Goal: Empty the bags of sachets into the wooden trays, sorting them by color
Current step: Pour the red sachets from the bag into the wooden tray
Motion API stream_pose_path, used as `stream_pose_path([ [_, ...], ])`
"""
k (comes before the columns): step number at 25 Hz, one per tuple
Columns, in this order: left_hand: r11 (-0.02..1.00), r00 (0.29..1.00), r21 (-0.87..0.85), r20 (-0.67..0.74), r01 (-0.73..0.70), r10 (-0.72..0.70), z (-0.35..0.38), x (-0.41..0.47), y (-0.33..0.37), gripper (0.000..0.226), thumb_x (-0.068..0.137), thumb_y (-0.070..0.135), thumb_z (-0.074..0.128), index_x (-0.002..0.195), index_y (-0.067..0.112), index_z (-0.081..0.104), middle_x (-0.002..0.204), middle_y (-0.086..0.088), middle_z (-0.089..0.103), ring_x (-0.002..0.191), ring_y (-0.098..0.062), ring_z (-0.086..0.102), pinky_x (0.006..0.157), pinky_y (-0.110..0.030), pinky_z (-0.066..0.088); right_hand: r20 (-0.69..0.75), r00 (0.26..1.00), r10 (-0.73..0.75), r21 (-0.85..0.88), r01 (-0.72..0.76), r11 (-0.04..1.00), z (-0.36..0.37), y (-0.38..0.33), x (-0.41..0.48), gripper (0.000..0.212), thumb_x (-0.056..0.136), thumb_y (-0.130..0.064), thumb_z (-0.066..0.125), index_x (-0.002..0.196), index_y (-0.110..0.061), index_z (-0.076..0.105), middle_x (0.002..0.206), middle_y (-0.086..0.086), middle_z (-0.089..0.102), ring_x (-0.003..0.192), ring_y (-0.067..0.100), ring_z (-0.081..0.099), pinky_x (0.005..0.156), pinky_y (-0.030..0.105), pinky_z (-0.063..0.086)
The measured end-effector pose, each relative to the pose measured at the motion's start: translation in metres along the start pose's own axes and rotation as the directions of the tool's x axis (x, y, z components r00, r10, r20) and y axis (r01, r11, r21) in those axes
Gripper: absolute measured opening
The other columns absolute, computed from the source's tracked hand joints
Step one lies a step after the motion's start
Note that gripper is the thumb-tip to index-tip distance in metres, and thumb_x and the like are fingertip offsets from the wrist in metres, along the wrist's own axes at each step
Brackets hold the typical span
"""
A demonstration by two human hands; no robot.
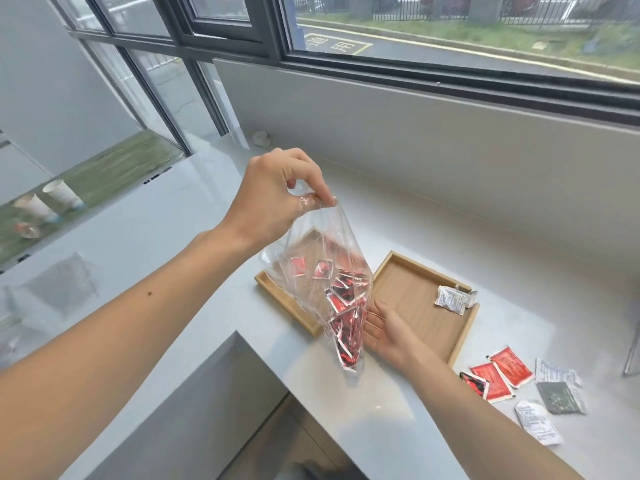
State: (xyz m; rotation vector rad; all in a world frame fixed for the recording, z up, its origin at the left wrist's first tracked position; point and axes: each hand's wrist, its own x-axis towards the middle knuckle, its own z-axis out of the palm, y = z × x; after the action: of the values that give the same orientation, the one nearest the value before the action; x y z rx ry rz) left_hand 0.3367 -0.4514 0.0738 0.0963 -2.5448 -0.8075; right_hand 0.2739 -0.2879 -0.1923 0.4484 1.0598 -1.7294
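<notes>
My left hand (277, 195) pinches the top corner of a clear plastic bag (322, 268) and holds it up above the counter. Several red sachets (343, 306) hang bunched in the bag's lower end. My right hand (384, 327) lies palm up with fingers apart beside the bag's bottom, touching or nearly touching it, over the front edge of the right wooden tray (464, 337). That tray holds two white sachets (453, 299) in its far right corner. The left wooden tray (287, 303) sits behind the bag and is mostly hidden by it.
Loose red sachets (498, 375) and white and grey sachets (554, 393) lie on the white counter (194, 237) right of the trays. The counter has a cut-out edge near me. A wall and window run along the back. Two paper cups (48, 202) show outside at left.
</notes>
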Motion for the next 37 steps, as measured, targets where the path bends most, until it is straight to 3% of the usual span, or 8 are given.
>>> stream_pose_path([
  [5,0.989,0.999,-0.147,-0.031,0.004,-0.009,0.000,0.004,-0.008,0.022,0.069,0.016,0.088,0.068,0.032,0.073,0.078,0.007,0.061,0.059,-0.033,0.044,0.059,-0.027,0.041,-0.053,0.998,0.028,0.037,-0.026,0.999,-0.003,0.008,0.004,0.018,0.098,-0.028,0.057,0.099,-0.012,0.064,0.102,0.006,0.065,0.088,0.022,0.062,0.077,0.041,0.054],
  [9,0.987,1.000,-0.159,-0.011,-0.001,-0.001,-0.008,0.008,-0.023,0.019,0.069,0.019,0.088,0.069,0.031,0.073,0.080,0.011,0.060,0.060,-0.043,0.045,0.057,-0.026,0.040,-0.101,0.995,0.028,0.055,-0.022,0.998,-0.001,0.015,0.012,0.036,0.092,-0.030,0.066,0.115,-0.003,0.067,0.114,0.016,0.068,0.107,0.032,0.065,0.102,0.048,0.049],
  [13,0.992,0.999,-0.112,-0.010,-0.050,0.049,-0.028,0.015,-0.063,0.019,0.067,0.028,0.088,0.073,0.037,0.073,0.081,0.012,0.040,0.057,-0.020,0.033,0.057,-0.025,0.033,-0.182,0.983,0.016,0.034,-0.009,0.999,0.011,0.013,0.023,0.035,0.091,-0.022,0.067,0.120,-0.002,0.065,0.127,0.022,0.064,0.113,0.036,0.062,0.108,0.054,0.043],
  [19,0.996,0.997,-0.051,0.024,-0.078,0.079,-0.054,0.030,-0.151,0.011,0.068,0.032,0.086,0.072,0.029,0.077,0.060,0.003,0.040,0.055,-0.014,0.039,0.056,-0.041,0.044,-0.436,0.879,-0.194,0.108,0.264,0.958,0.043,0.013,0.034,0.012,0.099,-0.006,0.050,0.093,-0.011,0.058,0.086,0.007,0.062,0.073,0.019,0.056,0.059,0.030,0.056],
  [23,0.973,0.966,-0.195,0.246,0.124,-0.074,-0.061,0.032,-0.201,0.027,0.072,0.004,0.084,0.069,0.028,0.073,0.075,-0.001,0.065,0.058,-0.011,0.065,0.064,-0.023,0.054,-0.592,0.770,-0.240,0.167,0.409,0.897,0.051,0.017,0.026,0.016,0.100,-0.010,0.050,0.087,-0.013,0.058,0.094,0.006,0.064,0.083,0.018,0.057,0.070,0.035,0.048],
  [26,0.888,0.909,-0.346,0.386,0.302,-0.158,-0.053,0.035,-0.223,0.027,0.078,-0.009,0.072,0.072,0.017,0.072,0.088,-0.010,0.075,0.075,-0.016,0.076,0.076,-0.040,0.062,-0.638,0.722,-0.269,0.111,0.432,0.895,0.056,0.023,0.018,0.012,0.101,-0.011,0.048,0.095,-0.010,0.059,0.096,0.007,0.065,0.086,0.019,0.060,0.069,0.036,0.047],
  [33,0.453,0.743,-0.594,0.588,0.665,-0.319,-0.034,0.038,-0.239,0.040,0.089,-0.015,0.032,0.095,-0.001,0.068,0.096,-0.015,0.067,0.084,-0.025,0.075,0.066,-0.023,0.058,-0.679,0.624,-0.387,-0.100,0.445,0.890,0.063,0.026,-0.003,0.009,0.100,-0.009,0.053,0.108,-0.006,0.054,0.101,0.013,0.067,0.088,0.025,0.065,0.074,0.040,0.050],
  [37,0.422,0.729,-0.595,0.568,0.684,-0.381,-0.023,0.035,-0.251,0.015,0.094,0.008,0.059,0.100,0.003,0.072,0.100,-0.012,0.071,0.087,-0.026,0.072,0.062,-0.024,0.057,-0.674,0.595,-0.438,-0.155,0.466,0.871,0.064,0.021,-0.018,0.006,0.100,-0.012,0.053,0.104,-0.007,0.055,0.096,0.012,0.068,0.084,0.027,0.069,0.072,0.040,0.051],
])
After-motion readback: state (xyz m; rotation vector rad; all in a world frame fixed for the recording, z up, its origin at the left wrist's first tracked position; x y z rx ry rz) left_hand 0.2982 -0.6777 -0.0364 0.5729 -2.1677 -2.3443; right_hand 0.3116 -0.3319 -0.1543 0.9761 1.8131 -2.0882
